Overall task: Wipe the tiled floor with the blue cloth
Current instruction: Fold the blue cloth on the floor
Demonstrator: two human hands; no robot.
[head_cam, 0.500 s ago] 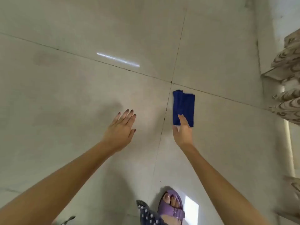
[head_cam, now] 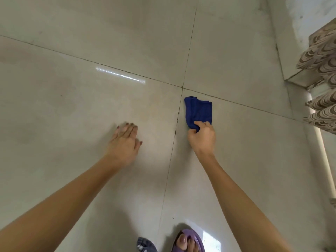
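Observation:
A folded blue cloth (head_cam: pixel 199 110) lies on the pale tiled floor (head_cam: pixel 91 110), just right of a dark grout line and below the crossing of four tiles. My right hand (head_cam: pixel 202 137) grips the cloth's near edge, fingers curled round a bunched fold. My left hand (head_cam: pixel 125 142) is on the tile to the left of the grout line, fingers straight and together, apart from the cloth.
A patterned curtain (head_cam: pixel 321 84) hangs at the right edge beside a white pipe (head_cam: pixel 321 151) and the wall base. My foot in a purple sandal (head_cam: pixel 189 240) stands at the bottom centre. A bright light streak reflects on the left tile.
My right hand has closed on the cloth's near edge and bunched it; before, it only reached to that edge. The left hand has lowered toward the floor.

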